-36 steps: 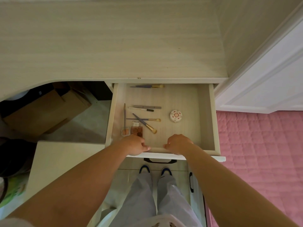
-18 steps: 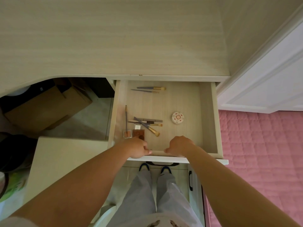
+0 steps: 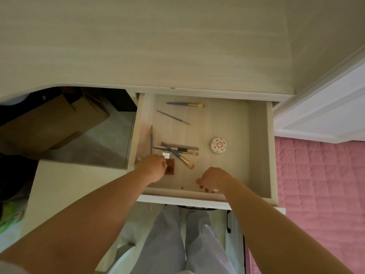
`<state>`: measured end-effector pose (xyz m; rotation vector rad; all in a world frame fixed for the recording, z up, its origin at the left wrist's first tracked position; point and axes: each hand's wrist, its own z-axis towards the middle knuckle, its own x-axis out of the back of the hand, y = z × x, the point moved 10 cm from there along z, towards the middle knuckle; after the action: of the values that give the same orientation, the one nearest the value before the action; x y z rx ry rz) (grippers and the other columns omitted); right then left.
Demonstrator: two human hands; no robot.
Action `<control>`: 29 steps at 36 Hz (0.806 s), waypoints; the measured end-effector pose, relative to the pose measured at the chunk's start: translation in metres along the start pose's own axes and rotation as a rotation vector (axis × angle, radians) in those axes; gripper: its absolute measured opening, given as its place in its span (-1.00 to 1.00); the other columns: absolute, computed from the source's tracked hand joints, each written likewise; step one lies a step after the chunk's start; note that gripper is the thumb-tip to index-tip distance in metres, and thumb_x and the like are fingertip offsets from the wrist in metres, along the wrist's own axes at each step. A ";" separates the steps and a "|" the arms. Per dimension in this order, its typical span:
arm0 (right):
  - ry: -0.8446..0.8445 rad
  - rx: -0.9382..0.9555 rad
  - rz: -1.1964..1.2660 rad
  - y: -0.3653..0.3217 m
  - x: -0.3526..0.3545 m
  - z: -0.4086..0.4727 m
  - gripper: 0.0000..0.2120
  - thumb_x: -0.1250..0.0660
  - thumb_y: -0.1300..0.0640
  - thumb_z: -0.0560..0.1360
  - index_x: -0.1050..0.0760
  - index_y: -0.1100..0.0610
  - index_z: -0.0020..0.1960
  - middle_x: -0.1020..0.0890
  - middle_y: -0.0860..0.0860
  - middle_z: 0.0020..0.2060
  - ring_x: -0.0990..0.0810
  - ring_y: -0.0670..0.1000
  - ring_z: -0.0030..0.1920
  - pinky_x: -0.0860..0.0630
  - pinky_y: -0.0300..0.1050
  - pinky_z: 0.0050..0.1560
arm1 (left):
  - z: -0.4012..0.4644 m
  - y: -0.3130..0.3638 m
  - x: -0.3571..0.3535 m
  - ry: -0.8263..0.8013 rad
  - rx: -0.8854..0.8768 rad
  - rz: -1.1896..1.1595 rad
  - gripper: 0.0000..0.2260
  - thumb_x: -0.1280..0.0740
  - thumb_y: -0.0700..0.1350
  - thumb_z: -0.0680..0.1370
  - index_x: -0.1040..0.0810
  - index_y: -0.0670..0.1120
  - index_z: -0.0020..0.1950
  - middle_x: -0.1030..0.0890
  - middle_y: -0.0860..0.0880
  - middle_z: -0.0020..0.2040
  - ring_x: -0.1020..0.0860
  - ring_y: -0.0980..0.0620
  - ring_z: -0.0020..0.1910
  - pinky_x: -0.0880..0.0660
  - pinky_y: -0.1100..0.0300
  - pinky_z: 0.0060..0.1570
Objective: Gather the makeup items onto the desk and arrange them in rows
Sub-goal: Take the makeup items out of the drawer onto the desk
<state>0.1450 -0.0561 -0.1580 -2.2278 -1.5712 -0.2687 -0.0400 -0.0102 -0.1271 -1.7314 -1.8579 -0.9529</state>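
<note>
The pale wood desk has its drawer pulled out. Inside lie a blue-handled brush, a thin brush, an upright pencil-like brush, a crossed pile of brushes and pencils, a round floral compact, a small white square and a brown palette. My left hand reaches into the drawer with curled fingers against the palette's left edge, hiding whatever is beneath it. My right hand hovers loosely curled over the drawer's front, and I see nothing in it.
A cardboard box sits under the desk on the left. A low white surface is beside my left arm. A pink quilt and a white panel are on the right. My legs stand under the drawer front.
Both hands let go of the drawer front. The left moved forward onto the palette area; the right lifted just inside the front. The drawer is out farther and the loose brushes shifted.
</note>
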 end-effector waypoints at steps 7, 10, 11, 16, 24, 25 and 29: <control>-0.001 -0.133 0.708 -0.018 -0.026 0.040 -0.75 -0.24 0.04 0.51 -0.53 0.20 0.02 -0.64 0.04 -0.24 -0.60 -0.02 -0.30 -0.55 -0.14 -0.23 | 0.052 -0.006 0.032 0.218 -0.034 0.033 -0.78 -0.12 -0.07 0.61 -0.46 -0.01 0.20 -0.48 -0.03 0.11 -0.45 0.01 0.01 -0.44 0.15 -0.10; 0.029 -0.199 0.859 -0.024 -0.031 0.055 -0.78 -0.23 0.06 0.52 -0.52 0.19 0.03 -0.65 0.04 -0.26 -0.59 -0.04 -0.34 -0.53 -0.18 -0.33 | 0.070 0.008 0.035 0.255 -0.135 0.064 -0.75 -0.10 -0.08 0.61 -0.46 -0.02 0.23 -0.49 -0.05 0.16 -0.39 -0.03 0.12 -0.41 0.10 0.02; 0.041 -0.220 0.891 -0.026 -0.032 0.059 -0.79 -0.23 0.07 0.53 -0.53 0.19 0.00 -0.66 0.06 -0.26 -0.60 -0.03 -0.35 -0.52 -0.18 -0.34 | 0.076 0.012 0.035 0.260 -0.159 0.086 -0.73 -0.09 -0.09 0.61 -0.47 -0.03 0.25 -0.49 -0.05 0.18 -0.39 -0.05 0.15 -0.40 0.08 0.05; 0.099 -0.321 0.897 -0.023 -0.029 0.074 -0.70 -0.18 -0.01 0.52 -0.52 0.18 -0.19 -0.67 0.11 -0.24 -0.65 0.07 -0.21 -0.60 -0.07 -0.14 | 0.095 0.028 0.029 0.283 -0.214 0.224 -0.76 -0.11 -0.09 0.60 -0.52 0.00 0.16 -0.53 -0.02 0.13 -0.43 -0.04 0.10 -0.34 0.09 -0.09; 0.311 -0.369 0.941 -0.021 0.000 0.084 -0.65 -0.13 -0.06 0.50 -0.54 0.15 0.04 -0.64 0.14 -0.02 -0.61 0.14 -0.02 -0.57 0.08 0.06 | 0.110 0.025 0.010 0.226 -0.201 0.301 -0.76 -0.26 0.02 0.54 -0.48 -0.05 0.15 -0.51 -0.05 0.10 -0.49 -0.05 0.07 -0.28 0.09 -0.09; 0.327 -0.370 0.914 -0.022 0.005 0.085 -0.65 -0.13 -0.05 0.51 -0.54 0.16 0.04 -0.64 0.14 -0.02 -0.61 0.14 -0.03 -0.57 0.07 0.05 | 0.111 0.025 0.009 0.221 -0.201 0.302 -0.75 -0.27 0.01 0.53 -0.47 -0.05 0.16 -0.51 -0.05 0.11 -0.49 -0.05 0.07 -0.30 0.09 -0.08; 0.357 -0.366 0.769 -0.024 0.017 0.093 -0.68 -0.11 -0.02 0.54 -0.52 0.17 0.04 -0.62 0.11 -0.02 -0.60 0.11 -0.06 -0.55 -0.03 0.03 | 0.115 0.021 0.006 0.198 -0.176 0.284 -0.77 -0.22 -0.06 0.56 -0.46 -0.10 0.18 -0.52 -0.10 0.11 -0.53 -0.10 0.05 -0.36 0.10 -0.15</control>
<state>0.1219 0.0052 -0.2304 -2.6719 -0.4432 -0.7060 -0.0036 0.0769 -0.1966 -1.8641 -1.3963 -1.1499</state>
